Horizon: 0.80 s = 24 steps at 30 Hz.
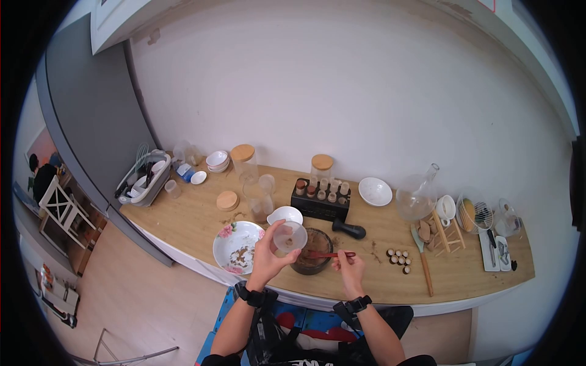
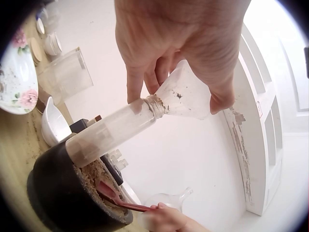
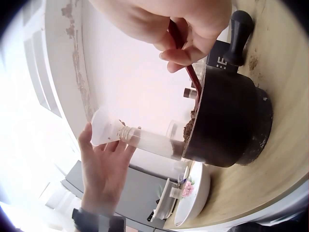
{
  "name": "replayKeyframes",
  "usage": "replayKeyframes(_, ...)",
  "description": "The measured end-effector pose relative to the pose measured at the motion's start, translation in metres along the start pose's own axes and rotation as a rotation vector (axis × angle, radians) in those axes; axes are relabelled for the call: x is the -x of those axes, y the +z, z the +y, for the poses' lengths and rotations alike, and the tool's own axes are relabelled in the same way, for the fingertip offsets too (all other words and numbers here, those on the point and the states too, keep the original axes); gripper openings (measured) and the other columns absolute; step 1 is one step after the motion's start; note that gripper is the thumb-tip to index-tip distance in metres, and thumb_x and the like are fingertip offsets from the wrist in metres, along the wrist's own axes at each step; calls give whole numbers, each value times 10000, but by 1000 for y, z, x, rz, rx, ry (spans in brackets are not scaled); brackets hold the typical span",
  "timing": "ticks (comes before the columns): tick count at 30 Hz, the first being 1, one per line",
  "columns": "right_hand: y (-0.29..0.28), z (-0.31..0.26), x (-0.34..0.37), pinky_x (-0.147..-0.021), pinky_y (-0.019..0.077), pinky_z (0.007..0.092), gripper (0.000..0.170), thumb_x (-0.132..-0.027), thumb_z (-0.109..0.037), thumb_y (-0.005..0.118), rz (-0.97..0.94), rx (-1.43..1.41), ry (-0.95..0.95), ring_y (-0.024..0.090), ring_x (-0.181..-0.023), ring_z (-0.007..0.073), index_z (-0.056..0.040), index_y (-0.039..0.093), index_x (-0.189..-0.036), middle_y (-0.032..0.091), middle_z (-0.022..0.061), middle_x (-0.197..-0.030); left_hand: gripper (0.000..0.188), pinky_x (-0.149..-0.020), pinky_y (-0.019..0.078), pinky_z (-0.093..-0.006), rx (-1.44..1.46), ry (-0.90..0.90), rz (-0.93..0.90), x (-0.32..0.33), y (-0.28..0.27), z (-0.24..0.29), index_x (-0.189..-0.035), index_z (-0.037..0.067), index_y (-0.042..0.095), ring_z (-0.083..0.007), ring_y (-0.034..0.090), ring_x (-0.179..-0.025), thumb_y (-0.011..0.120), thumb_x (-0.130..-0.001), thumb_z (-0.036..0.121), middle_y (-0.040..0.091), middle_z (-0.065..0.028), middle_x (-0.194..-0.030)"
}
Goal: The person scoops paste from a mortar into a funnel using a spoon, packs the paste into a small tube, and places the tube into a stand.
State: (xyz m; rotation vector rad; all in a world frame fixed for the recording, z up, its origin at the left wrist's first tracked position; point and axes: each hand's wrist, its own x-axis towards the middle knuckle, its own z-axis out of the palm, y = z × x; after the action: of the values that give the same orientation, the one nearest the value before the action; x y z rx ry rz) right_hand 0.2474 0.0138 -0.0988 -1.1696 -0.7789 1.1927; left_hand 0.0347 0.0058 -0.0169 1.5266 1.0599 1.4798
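My left hand [image 1: 268, 259] grips a translucent funnel [image 2: 181, 94], thumb at its rim and fingertips by the neck of a clear tube [image 2: 113, 129]. The funnel's spout sits in the tube, and brown specks cling inside the funnel. Brownish powder shows in the tube's lower end, which reaches the rim of a black mortar [image 2: 60, 188]. Inside the mortar is ground brown material [image 3: 189, 127]. With my right hand [image 1: 351, 273] I pinch the handle of a small red spoon [image 2: 110, 192], whose bowl dips into the mortar.
A floral plate [image 1: 220, 245] with brown bits stands left of the mortar, a white spouted bowl [image 1: 285, 215] behind it. Farther back is a black rack [image 1: 320, 208] of small vials. A black pestle [image 1: 348, 229] and several small caps [image 1: 400, 257] lie to the right.
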Motion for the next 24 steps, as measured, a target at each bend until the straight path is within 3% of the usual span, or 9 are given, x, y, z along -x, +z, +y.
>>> replayKeyframes(7, -13, -6, -14, -489, 406, 220, 147, -900, -143, 590, -15, -126, -11, 560, -579, 110, 3, 592, -910, 614, 71, -731, 734, -931, 434, -314, -45, 0, -3, 0, -2, -1, -1310, -6, 397, -177, 537, -1061, 762, -678, 77, 557, -105, -1120)
replayKeyframes(14, -12, -78, -23, -536, 398, 191, 148, -907, -172, 589, -143, -126, -94, 534, -608, 78, -25, 598, -921, 595, 21, -737, 715, -923, 476, -349, -46, 42, 28, 0, -2, -1, -1292, 16, 426, -195, 572, -1043, 777, -674, 91, 582, -134, -1102)
replayKeyframes(20, 12, -135, -17, -498, 368, 204, 164, -918, -153, 567, -243, -176, -136, 519, -591, 80, 8, 580, -946, 591, 45, -746, 743, -942, 433, -324, -29, -4, 2, 0, -3, -1, -1312, 0, 402, -180, 535, -1072, 771, -674, 88, 562, -106, -1117)
replayKeyframes(24, 29, -150, -7, -502, 380, 205, 180, -919, -161, 568, -335, -133, -128, 525, -595, 83, 14, 580, -959, 592, 49, -747, 712, -922, 479, -357, -53, 30, 13, -1, -3, -3, -1291, 19, 434, -206, 583, -1034, 777, -677, 132, 584, -148, -1119)
